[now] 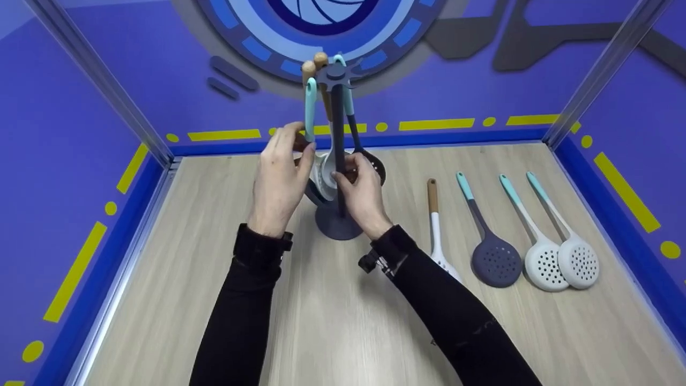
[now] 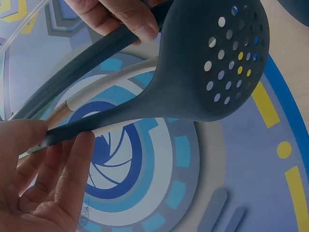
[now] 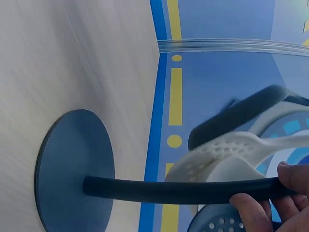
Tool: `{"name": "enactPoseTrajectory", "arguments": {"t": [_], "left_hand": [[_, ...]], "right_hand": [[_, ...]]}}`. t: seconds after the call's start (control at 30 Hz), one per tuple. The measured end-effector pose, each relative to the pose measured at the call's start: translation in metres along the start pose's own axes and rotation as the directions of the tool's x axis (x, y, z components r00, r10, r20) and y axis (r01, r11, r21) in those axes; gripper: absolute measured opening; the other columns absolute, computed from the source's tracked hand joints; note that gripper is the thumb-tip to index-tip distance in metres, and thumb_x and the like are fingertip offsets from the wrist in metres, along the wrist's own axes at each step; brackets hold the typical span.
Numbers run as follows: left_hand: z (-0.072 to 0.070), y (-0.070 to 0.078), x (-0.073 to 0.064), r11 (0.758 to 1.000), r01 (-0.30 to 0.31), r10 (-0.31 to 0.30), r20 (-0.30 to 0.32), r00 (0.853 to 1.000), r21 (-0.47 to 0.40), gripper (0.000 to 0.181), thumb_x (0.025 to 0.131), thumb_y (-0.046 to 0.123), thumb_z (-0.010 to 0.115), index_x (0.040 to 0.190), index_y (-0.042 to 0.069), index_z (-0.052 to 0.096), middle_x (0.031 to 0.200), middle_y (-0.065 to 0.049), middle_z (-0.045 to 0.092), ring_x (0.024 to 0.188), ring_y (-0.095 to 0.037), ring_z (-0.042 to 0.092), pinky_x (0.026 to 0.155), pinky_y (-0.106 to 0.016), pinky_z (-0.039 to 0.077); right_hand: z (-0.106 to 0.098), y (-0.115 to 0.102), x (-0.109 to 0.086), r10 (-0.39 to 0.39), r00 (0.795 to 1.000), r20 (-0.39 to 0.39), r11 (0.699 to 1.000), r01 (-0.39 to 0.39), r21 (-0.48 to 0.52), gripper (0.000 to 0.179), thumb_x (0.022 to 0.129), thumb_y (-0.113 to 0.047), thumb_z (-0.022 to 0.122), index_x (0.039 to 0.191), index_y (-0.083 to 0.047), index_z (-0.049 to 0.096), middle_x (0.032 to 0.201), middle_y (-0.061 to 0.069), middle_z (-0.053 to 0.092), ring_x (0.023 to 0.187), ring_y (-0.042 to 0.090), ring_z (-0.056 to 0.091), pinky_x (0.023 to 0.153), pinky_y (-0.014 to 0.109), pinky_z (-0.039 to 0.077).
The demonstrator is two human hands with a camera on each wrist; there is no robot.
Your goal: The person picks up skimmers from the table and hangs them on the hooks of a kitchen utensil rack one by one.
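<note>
A dark utensil stand (image 1: pixel 338 134) with a round base (image 1: pixel 338 225) stands on the table, several utensils hanging from its top. My left hand (image 1: pixel 278 177) pinches a dark skimmer (image 2: pixel 212 63) between thumb and fingers, near where its mint handle (image 1: pixel 310 107) meets the dark neck. The skimmer's perforated head shows fully in the left wrist view. Around the stand's pole (image 3: pixel 183 191) curl the thumb and fingers of my right hand (image 1: pixel 366 195). Behind the pole hang a white perforated utensil (image 3: pixel 227 150) and another dark perforated one (image 1: pixel 375 163), partly hidden.
To the right on the table lie a white utensil with a brown handle (image 1: pixel 433 198), partly behind my right sleeve, a dark skimmer (image 1: pixel 496 262) and two pale skimmers (image 1: pixel 544 262) (image 1: pixel 579 262), their heads overlapping. A blue patterned wall (image 1: pixel 161 69) rises behind.
</note>
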State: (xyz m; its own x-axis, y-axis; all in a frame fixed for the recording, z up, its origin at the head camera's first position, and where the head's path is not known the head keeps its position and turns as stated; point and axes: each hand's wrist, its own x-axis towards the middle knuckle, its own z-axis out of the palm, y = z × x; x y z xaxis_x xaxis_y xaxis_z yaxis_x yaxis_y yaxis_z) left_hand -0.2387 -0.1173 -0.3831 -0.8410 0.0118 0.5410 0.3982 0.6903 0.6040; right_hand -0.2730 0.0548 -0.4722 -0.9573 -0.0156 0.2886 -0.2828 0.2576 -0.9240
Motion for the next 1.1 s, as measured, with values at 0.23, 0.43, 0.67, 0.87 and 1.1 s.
{"name": "enactPoseTrajectory", "arguments": {"t": [0.23, 0.43, 0.67, 0.87, 1.1], "left_hand": [[0.001, -0.003, -0.003, 0.999, 0.021, -0.022, -0.027, 0.999, -0.027, 0.041, 0.12, 0.019, 0.069, 0.158, 0.003, 0.066, 0.134, -0.017, 0.075, 0.127, -0.029, 0.08, 0.103, -0.038, 0.072], [0.003, -0.003, -0.008, 0.998, 0.034, -0.037, -0.056, 0.998, -0.051, 0.041, 0.119, 0.016, 0.071, 0.159, 0.004, 0.066, 0.135, -0.017, 0.074, 0.128, -0.028, 0.08, 0.102, -0.036, 0.072], [0.003, -0.001, -0.015, 0.998, 0.013, -0.019, -0.095, 0.995, -0.062, 0.039, 0.119, 0.015, 0.072, 0.156, 0.005, 0.068, 0.135, -0.017, 0.074, 0.126, -0.027, 0.08, 0.102, -0.035, 0.071], [0.002, 0.003, -0.019, 0.999, -0.004, -0.002, -0.134, 0.991, -0.048, 0.038, 0.117, 0.014, 0.074, 0.153, 0.005, 0.07, 0.135, -0.016, 0.075, 0.126, -0.026, 0.08, 0.102, -0.03, 0.07], [0.006, 0.005, -0.026, 0.999, -0.016, 0.008, -0.16, 0.987, -0.049, 0.034, 0.116, 0.012, 0.075, 0.149, 0.005, 0.072, 0.127, -0.015, 0.076, 0.117, -0.025, 0.081, 0.096, -0.029, 0.071]], "right_hand": [[0.002, -0.002, 0.0, 0.008, 1.0, 0.016, 1.0, -0.008, -0.017, 0.021, 0.111, -0.009, 0.08, 0.131, -0.006, 0.074, 0.123, 0.013, 0.076, 0.107, 0.024, 0.075, 0.094, 0.033, 0.059], [0.001, 0.001, 0.0, 0.002, 0.999, 0.037, 1.0, -0.001, -0.03, 0.024, 0.112, -0.009, 0.079, 0.135, -0.006, 0.072, 0.128, 0.014, 0.076, 0.114, 0.03, 0.078, 0.097, 0.037, 0.063], [-0.001, 0.002, -0.001, 0.005, 0.998, 0.056, 1.0, -0.005, -0.011, 0.028, 0.113, -0.005, 0.077, 0.141, -0.005, 0.072, 0.133, 0.016, 0.075, 0.12, 0.03, 0.079, 0.1, 0.039, 0.067], [-0.004, 0.004, -0.002, 0.0, 0.997, 0.08, 1.0, 0.001, -0.001, 0.031, 0.114, -0.006, 0.075, 0.145, -0.005, 0.072, 0.134, 0.017, 0.075, 0.123, 0.031, 0.079, 0.104, 0.041, 0.065], [-0.007, 0.006, -0.002, -0.023, 0.996, 0.089, 1.0, 0.022, 0.008, 0.032, 0.113, -0.004, 0.075, 0.145, -0.003, 0.072, 0.137, 0.019, 0.075, 0.128, 0.035, 0.079, 0.112, 0.047, 0.066]]}}
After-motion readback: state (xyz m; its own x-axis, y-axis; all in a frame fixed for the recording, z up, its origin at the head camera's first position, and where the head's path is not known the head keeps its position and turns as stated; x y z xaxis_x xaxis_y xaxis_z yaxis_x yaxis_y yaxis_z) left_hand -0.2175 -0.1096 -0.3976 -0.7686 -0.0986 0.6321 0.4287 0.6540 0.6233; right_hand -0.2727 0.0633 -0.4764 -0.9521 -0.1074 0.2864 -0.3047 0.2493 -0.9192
